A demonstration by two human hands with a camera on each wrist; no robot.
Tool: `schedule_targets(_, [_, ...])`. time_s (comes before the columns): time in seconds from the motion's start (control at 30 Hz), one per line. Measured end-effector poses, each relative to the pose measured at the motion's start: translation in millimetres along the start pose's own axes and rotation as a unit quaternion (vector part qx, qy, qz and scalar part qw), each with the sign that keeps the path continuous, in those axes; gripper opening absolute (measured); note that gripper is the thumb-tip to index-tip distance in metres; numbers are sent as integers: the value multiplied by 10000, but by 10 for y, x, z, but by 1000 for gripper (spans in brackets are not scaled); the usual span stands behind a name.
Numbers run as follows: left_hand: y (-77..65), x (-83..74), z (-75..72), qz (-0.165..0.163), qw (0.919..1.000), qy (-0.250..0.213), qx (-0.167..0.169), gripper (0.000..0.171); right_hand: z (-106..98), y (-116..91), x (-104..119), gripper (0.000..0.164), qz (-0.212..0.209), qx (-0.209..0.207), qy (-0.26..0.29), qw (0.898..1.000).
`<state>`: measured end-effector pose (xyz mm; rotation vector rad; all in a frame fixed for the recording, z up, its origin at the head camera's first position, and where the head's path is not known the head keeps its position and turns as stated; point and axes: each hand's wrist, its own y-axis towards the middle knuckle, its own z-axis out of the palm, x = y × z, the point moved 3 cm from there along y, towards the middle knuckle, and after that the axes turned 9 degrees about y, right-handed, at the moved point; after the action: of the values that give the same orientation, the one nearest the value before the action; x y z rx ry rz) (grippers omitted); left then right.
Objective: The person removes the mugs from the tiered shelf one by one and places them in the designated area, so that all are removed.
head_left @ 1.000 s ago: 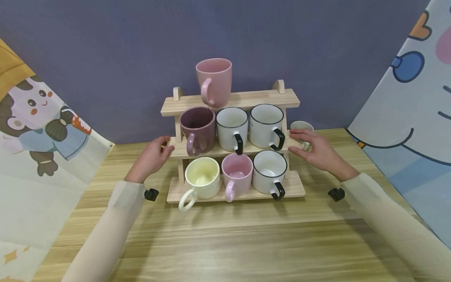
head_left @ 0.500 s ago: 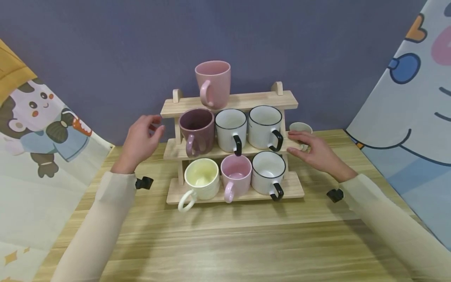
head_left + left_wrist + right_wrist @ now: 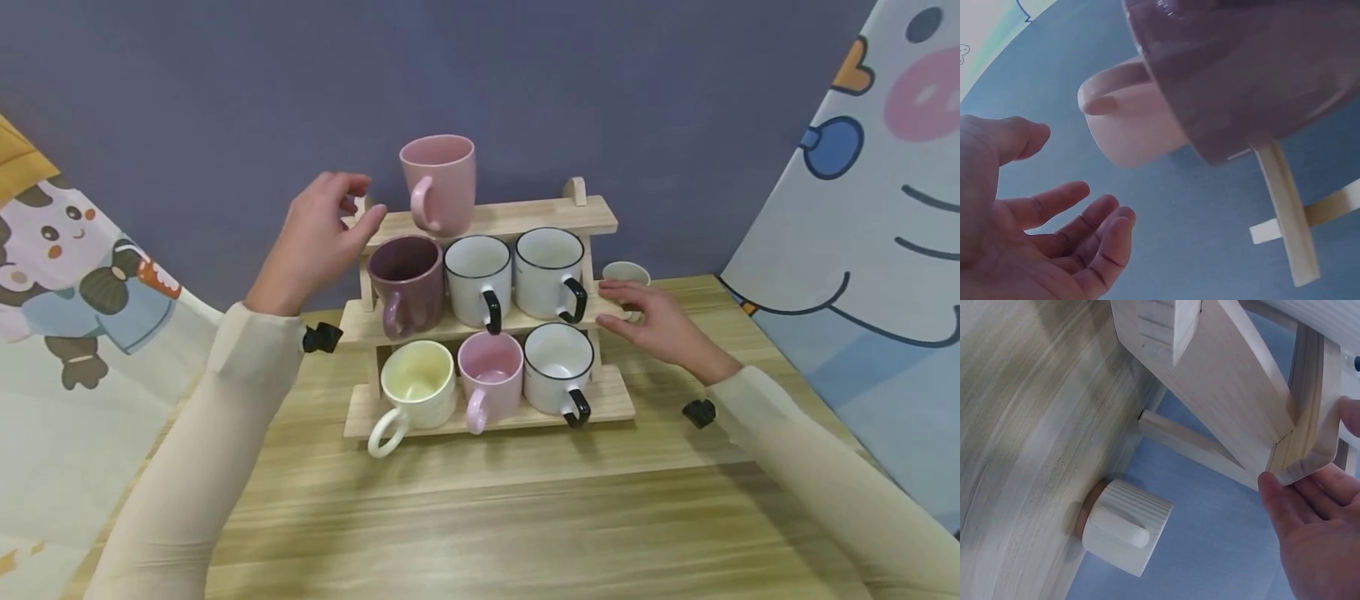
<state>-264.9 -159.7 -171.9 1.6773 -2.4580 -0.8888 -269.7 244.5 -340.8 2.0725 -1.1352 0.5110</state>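
A three-tier wooden rack (image 3: 536, 217) stands on the table, holding several mugs. Alone on the top shelf is a pink mug (image 3: 450, 196), its handle to the front left. My left hand (image 3: 318, 237) is raised at that shelf's left end, fingers loosely bent, apart from the mug and holding nothing. In the left wrist view, a purple mug (image 3: 1235, 81) looms beside this hand. My right hand (image 3: 660, 329) pinches the right end of the middle shelf, thumb on one face and fingers (image 3: 1285, 506) on the other.
Two white mugs with black handles (image 3: 476, 287) share the middle shelf with the purple one. Below are a pale yellow mug (image 3: 435, 408), a lilac-pink mug (image 3: 502, 387) and another white mug (image 3: 551, 387). A ribbed white cup (image 3: 1135, 519) stands behind the rack's right end.
My left hand has let go of the middle shelf's left end and risen to the top shelf. My right hand stays at the shelf's right end. The head view has shifted slightly.
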Motion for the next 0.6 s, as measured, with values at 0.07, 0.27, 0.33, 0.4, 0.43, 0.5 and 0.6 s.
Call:
schedule_targets(0.07, [61, -15, -5, -15, 9999, 86, 92, 50, 11, 12, 3, 51, 0, 11, 20, 10000])
schedule_targets(0.27, [260, -86, 0, -123, 9981, 360, 478, 63, 21, 22, 7, 52, 136, 76, 15, 9999])
schedule_targets(0.33, [332, -125, 23, -211, 9967, 423, 655, 69, 16, 19, 3, 52, 166, 85, 17, 9998])
schedule_targets(0.4, [409, -168, 51, -253, 9950, 504, 828, 74, 7, 10, -5, 52, 209, 85, 4, 9997])
schedule_targets(0.43, [443, -181, 63, -254, 9942, 538, 896, 76, 7, 11, -3, 51, 222, 95, 5, 9997])
schedule_targets(0.5, [508, -209, 88, -259, 9929, 576, 1007, 77, 8, 12, -1, 51, 257, 117, 15, 9996])
schedule_targets(0.6, [593, -251, 113, -254, 9921, 621, 1064, 77, 10, 19, 15, 51, 286, 162, 40, 9995])
